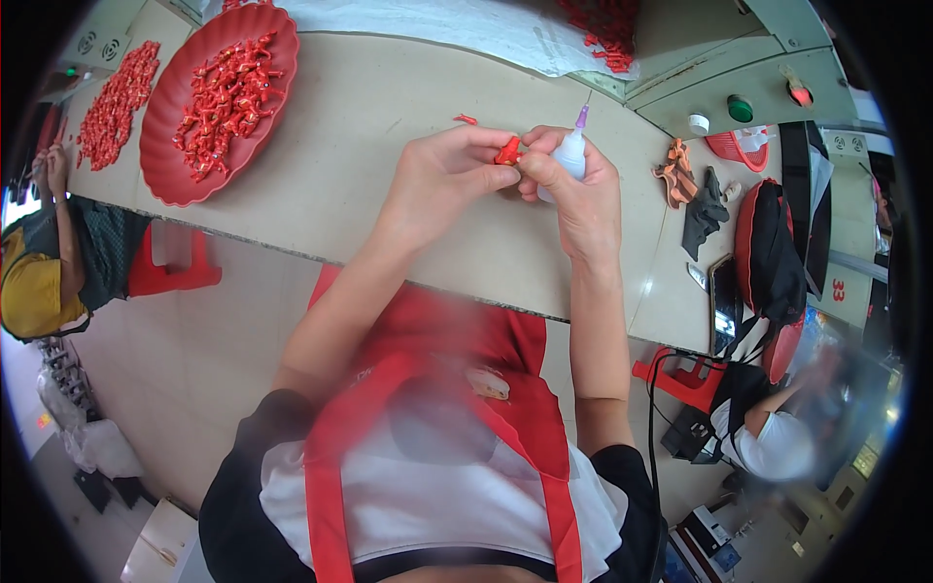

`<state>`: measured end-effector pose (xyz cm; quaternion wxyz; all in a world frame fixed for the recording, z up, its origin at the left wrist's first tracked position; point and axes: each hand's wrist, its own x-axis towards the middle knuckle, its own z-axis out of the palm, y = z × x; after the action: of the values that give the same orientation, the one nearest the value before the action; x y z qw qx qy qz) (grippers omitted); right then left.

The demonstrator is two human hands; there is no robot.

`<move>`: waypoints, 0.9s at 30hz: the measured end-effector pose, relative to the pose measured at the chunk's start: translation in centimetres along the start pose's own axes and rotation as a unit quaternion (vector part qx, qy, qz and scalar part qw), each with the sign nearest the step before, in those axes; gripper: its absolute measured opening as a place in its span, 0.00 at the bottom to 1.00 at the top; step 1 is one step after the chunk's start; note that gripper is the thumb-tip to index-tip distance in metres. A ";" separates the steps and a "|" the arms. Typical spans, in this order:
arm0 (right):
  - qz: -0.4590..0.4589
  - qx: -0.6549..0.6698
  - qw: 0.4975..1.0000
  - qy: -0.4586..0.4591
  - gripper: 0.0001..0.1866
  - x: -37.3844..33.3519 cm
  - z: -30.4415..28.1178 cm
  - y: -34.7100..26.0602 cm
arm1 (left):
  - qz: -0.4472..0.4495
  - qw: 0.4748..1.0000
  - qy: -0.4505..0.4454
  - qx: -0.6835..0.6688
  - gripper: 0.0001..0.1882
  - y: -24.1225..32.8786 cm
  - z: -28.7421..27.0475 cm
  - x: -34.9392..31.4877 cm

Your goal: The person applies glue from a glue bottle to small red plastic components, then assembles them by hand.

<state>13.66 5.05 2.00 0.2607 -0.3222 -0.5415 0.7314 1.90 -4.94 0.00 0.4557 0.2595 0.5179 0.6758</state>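
Between thumb and fingers, my left hand (442, 180) pinches a small red figurine part (506, 153) above the table. My right hand (588, 194) is closed around a white squeeze bottle (570, 154) with a purple needle tip (582, 118) pointing up and away. Its thumb and forefinger also reach to the right side of the red part, so both hands meet there. What those fingertips pinch is too small to make out. Just beyond my left fingers, another small red piece (466, 120) lies on the table.
A red scalloped tray (160, 175) of small red parts stands at the left, with more loose red parts (119, 107) beyond it. Orange and dark cloths (708, 209), a phone (724, 301) and a black-red bag (768, 248) lie at the right. Other people sit on both sides.
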 end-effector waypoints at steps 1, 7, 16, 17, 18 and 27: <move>-0.009 0.007 1.000 0.006 0.09 -0.1 -0.2 -0.2 | -0.001 0.999 -0.026 -0.021 0.16 0.0 0.0 0.1; -0.058 -0.086 0.994 -0.028 0.20 -0.7 -0.7 -0.7 | -0.112 0.980 -0.053 -0.156 0.18 0.2 -0.9 0.1; -0.206 -0.291 0.934 -0.028 0.25 -0.7 -0.6 0.0 | -0.135 0.980 -0.058 -0.135 0.15 0.6 -0.8 0.0; -0.222 -0.321 0.920 -0.034 0.25 -0.8 -0.6 -0.1 | -0.135 0.980 -0.058 -0.134 0.15 0.7 -0.7 0.0; -0.223 -0.320 0.920 -0.034 0.25 -0.8 -0.6 -0.1 | -0.136 0.985 -0.028 -0.106 0.15 1.0 -0.6 0.0; -0.301 -0.340 0.890 -0.026 0.24 -0.9 -0.1 -0.4 | 0.000 0.995 0.097 -0.006 0.09 1.8 0.6 -0.6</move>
<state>14.36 4.55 2.59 0.3286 -0.1932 -0.8351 0.3967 2.01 -5.29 1.90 0.4046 0.1903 0.5554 0.7011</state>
